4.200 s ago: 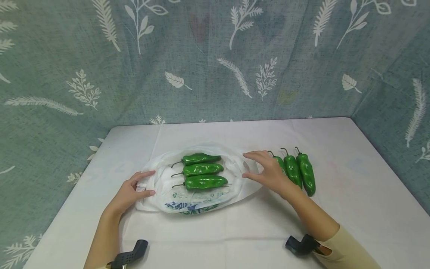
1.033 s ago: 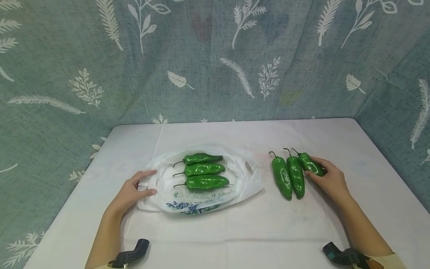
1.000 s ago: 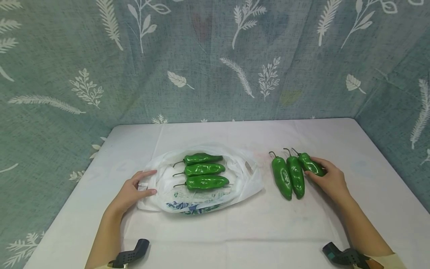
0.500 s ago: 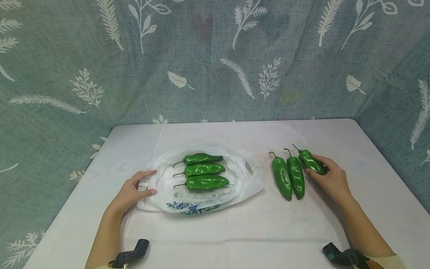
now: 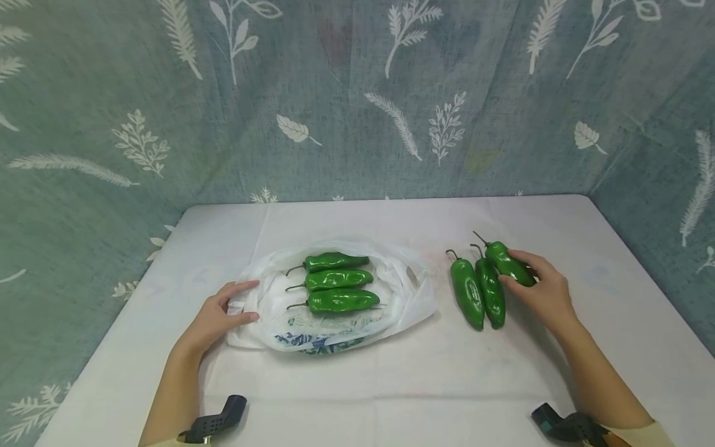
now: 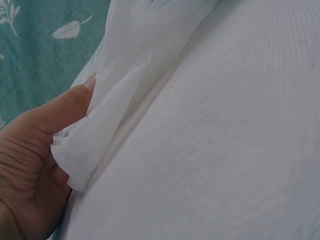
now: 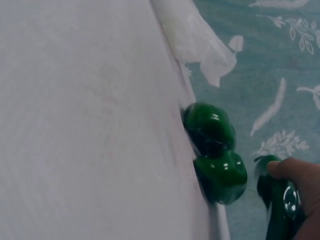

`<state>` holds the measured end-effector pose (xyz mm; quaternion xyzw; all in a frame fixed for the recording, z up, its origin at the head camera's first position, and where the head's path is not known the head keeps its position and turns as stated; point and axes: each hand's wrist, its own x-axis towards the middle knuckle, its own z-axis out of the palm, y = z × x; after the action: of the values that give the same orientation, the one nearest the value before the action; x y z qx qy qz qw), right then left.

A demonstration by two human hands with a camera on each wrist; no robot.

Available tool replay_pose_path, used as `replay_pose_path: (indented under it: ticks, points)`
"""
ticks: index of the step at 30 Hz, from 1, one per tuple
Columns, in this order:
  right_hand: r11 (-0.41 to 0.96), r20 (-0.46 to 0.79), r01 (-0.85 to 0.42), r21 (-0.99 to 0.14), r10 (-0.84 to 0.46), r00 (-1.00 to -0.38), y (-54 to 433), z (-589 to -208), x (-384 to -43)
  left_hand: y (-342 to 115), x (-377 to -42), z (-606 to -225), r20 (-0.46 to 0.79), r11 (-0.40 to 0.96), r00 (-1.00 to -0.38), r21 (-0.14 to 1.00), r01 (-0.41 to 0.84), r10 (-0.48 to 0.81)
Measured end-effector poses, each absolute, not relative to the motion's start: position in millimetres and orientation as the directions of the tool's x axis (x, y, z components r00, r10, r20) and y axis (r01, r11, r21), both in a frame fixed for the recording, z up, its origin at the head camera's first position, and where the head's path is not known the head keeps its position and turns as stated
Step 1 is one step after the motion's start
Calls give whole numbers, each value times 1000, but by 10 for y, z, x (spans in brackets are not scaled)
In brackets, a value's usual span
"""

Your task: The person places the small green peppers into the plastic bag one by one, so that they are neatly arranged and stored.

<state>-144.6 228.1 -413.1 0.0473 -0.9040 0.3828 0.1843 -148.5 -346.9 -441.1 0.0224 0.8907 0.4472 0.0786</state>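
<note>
A glossy green chili pepper (image 5: 507, 263) with a long stem is pinched in my right hand (image 5: 544, 292). It overlaps the second of two other green peppers (image 5: 467, 293) lying side by side. In the right wrist view the gripped pepper (image 7: 282, 205) is raised above the pair (image 7: 221, 176). On the left, a white plastic bag (image 5: 410, 307) with blue and green print lies with its mouth open. Three green peppers (image 5: 342, 300) lie in it, stems to the left. My left hand (image 5: 218, 316) holds the bag's left edge, thumb and fingers spread; the left wrist view shows crumpled plastic (image 6: 107, 130) there.
A white cloth (image 5: 380, 397) covers the table. Behind and beside it hangs a blue-green curtain (image 5: 346, 167) with white leaf prints. Each forearm wears a black camera mount (image 5: 218, 421) near the sleeve.
My right hand has left the bag's right side and taken hold of the rightmost pepper. It has lifted the pepper and shifted it slightly left. My left hand stays at the bag.
</note>
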Motion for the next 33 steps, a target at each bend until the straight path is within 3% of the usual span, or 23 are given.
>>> replay_pose_path:
  ticks: [33]
  points:
    - [563, 490, -497, -660, -178, -853, 1714, -4039, -1555, -3452, -1485, -4389, -131, 600, -986, 799, -43, 103]
